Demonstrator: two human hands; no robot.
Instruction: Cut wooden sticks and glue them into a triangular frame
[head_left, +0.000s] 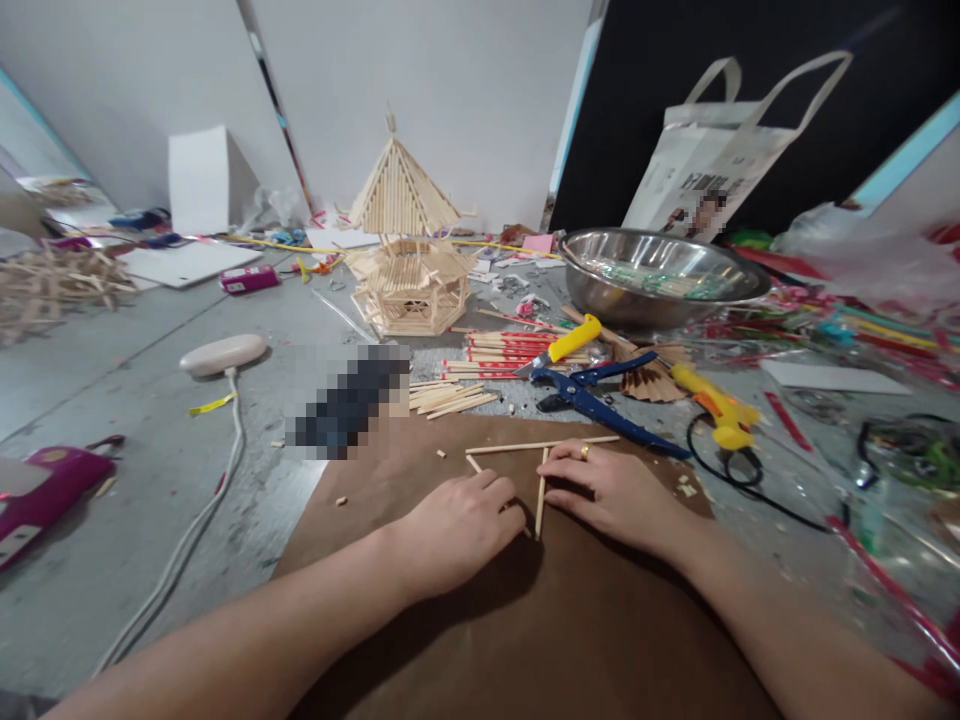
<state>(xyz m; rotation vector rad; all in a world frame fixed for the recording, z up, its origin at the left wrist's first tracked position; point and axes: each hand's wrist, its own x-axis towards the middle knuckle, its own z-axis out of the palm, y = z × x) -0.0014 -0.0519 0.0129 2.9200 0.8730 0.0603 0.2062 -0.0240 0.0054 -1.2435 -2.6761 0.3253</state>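
Both my hands rest on a brown paper sheet (570,620) spread on the grey floor. My left hand (457,525) is curled, its fingers pressed on a short wooden stick (474,464). My right hand (611,487), with a ring on one finger, has its fingers closed against an upright-lying stick (540,492). A longer stick (540,445) lies crosswise just beyond both hands, so the sticks form a rough triangle.
Blue-handled cutters (600,400), a yellow-handled knife (562,347), a yellow glue gun (716,408) with black cord, and chopstick bundles (499,357) lie beyond the paper. A stick pagoda model (405,250), steel bowl (660,272), tote bag (720,160) and white cable (187,540) surround them.
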